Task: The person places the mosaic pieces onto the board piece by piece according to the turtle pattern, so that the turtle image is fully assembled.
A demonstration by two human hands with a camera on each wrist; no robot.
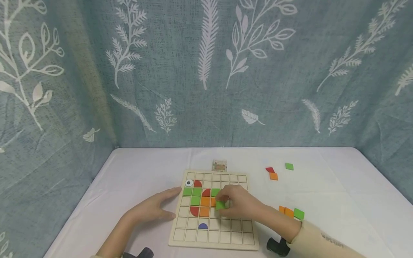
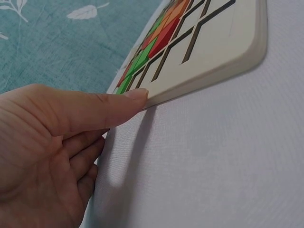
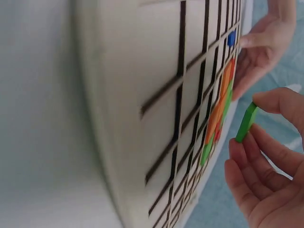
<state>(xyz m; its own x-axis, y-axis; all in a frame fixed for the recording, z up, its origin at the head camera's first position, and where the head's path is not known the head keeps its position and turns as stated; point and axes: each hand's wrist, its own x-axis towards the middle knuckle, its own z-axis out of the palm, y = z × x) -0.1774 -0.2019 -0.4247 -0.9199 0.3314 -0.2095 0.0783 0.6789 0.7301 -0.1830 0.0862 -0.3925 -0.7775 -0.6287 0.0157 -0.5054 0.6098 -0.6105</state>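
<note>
Firstly, a blue half-round tile (image 1: 203,226) sits on the near part of the pale gridded board (image 1: 213,244). Left hand (image 1: 148,209), thumb and fingers apart, touches its left edge. Right hand (image 1: 240,201) pinches a thin, flat, plain green tile (image 1: 220,205) above the board's middle. Beyond lies a picture card (image 1: 219,165).

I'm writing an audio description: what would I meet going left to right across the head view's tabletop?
Left hand, round white tile with dark centre, blue half-circle tile, right hand, far orange square tile, far green square tile.
</note>
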